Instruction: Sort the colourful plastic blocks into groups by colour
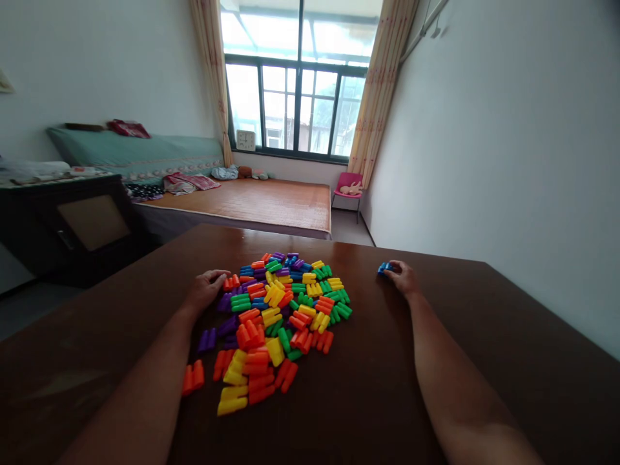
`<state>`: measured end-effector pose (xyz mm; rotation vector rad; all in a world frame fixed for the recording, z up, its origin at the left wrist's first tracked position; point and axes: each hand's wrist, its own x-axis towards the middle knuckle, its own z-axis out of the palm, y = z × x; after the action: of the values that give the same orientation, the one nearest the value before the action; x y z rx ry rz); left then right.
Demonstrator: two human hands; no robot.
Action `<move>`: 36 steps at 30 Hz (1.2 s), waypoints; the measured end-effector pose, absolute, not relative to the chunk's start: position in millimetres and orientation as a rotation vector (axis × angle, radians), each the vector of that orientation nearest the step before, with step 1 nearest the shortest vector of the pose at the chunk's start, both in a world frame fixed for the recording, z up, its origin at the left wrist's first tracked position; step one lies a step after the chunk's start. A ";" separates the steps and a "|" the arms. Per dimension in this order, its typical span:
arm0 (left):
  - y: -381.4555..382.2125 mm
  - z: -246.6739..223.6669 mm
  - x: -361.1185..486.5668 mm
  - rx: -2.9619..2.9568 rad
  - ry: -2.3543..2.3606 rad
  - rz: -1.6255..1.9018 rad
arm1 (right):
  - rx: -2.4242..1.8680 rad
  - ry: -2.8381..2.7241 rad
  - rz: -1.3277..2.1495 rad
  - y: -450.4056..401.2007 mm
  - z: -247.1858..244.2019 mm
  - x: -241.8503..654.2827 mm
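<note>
A loose pile of plastic building blocks [275, 296] in orange, yellow, green, blue and purple covers the middle of the brown table [378, 387]. Each block looks like short tubes joined side by side. My left hand [207, 290] is at the pile's left edge, its fingers curled and closed at an orange block [231, 282]. To the right, apart from the pile, my right hand [405, 279] pinches a blue block [385, 268] just at the table surface. Its fingertips partly cover that block.
Purple [207, 340] and orange [193, 377] blocks lie beside my left forearm. Beyond the table stands a bed [271, 200] with a woven mat, below a window. A dark cabinet [92, 219] is at the left, a pink chair [349, 181] at the back, and a white wall at the right.
</note>
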<state>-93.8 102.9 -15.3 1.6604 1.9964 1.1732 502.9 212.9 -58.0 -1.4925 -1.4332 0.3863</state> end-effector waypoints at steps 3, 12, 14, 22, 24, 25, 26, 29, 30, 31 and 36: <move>102.4 -15.0 -93.1 1.667 1.990 1.171 | -1.536 -1.492 0.364 212.6 -60.5 495.2; 102.2 -13.6 -92.2 1.672 1.978 1.159 | -1.522 -1.545 0.410 206.3 -49.3 496.5; 101.6 -12.8 -91.7 1.670 1.994 1.153 | -1.499 -1.513 0.456 206.1 -50.3 497.3; 101.5 -12.4 -90.6 1.665 1.984 1.183 | -1.494 -1.505 0.461 204.4 -51.3 493.9; 102.5 -14.1 -91.8 1.672 1.980 1.177 | -1.518 -1.502 0.455 202.6 -48.2 494.4; 102.9 -14.9 -92.4 1.672 1.982 1.172 | -1.535 -1.493 0.451 201.8 -46.9 495.5; 103.2 -15.5 -92.8 1.672 1.985 1.166 | -1.551 -1.481 0.448 201.3 -46.1 497.0; 103.2 -15.8 -93.1 1.675 1.988 1.153 | -1.573 -1.476 0.458 202.1 -48.0 501.6; 103.1 -15.6 -93.1 1.677 1.988 1.156 | -1.575 -1.490 0.462 203.4 -49.9 502.2; 103.0 -15.4 -93.1 1.681 1.986 1.160 | -1.575 -1.506 0.458 205.1 -52.3 501.9; 106.3 -20.4 -97.7 1.729 1.987 1.139 | -1.542 -1.548 0.378 216.8 -62.3 493.3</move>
<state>-97.7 106.3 -20.4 1.7291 1.9868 1.1391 493.3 216.8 -62.3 -1.5417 -1.5484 0.3784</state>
